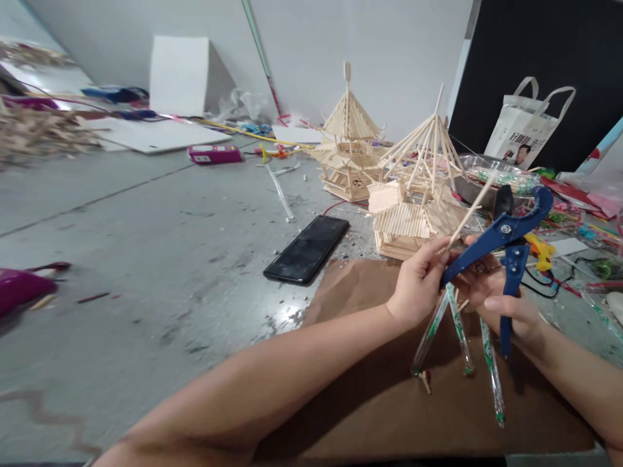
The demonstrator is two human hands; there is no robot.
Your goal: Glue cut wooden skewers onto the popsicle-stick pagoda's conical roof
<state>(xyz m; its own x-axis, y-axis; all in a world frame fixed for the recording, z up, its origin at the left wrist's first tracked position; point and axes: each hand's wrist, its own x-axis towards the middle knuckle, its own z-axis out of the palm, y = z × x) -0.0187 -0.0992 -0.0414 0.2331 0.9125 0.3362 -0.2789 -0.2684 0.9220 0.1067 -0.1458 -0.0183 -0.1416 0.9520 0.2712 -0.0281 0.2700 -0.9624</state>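
Observation:
My left hand (421, 282) is closed, pinching a thin pale wooden stick (471, 213) that points up and to the right. Its fingers also lie against one handle of a blue pipe cutter (487, 245). My right hand (518, 308) wraps round the cutter's other handle; the tool's handles are spread and its curved jaw points up to the right. Part of the right fingers is hidden behind the tool. Below both hands, several clear plastic wrappers with green print (491, 370) slant over a brown sheet (360, 389). A small wooden scrap (426, 381) lies near them.
Behind my hands stand two pagoda models of sticks, one finished-looking (351, 120) and one with an open-ribbed roof (406, 220). A black phone (307, 250) lies to their left. A metal bowl (472, 188), a white bag (523, 133) and a purple tool (214, 154) are farther back.

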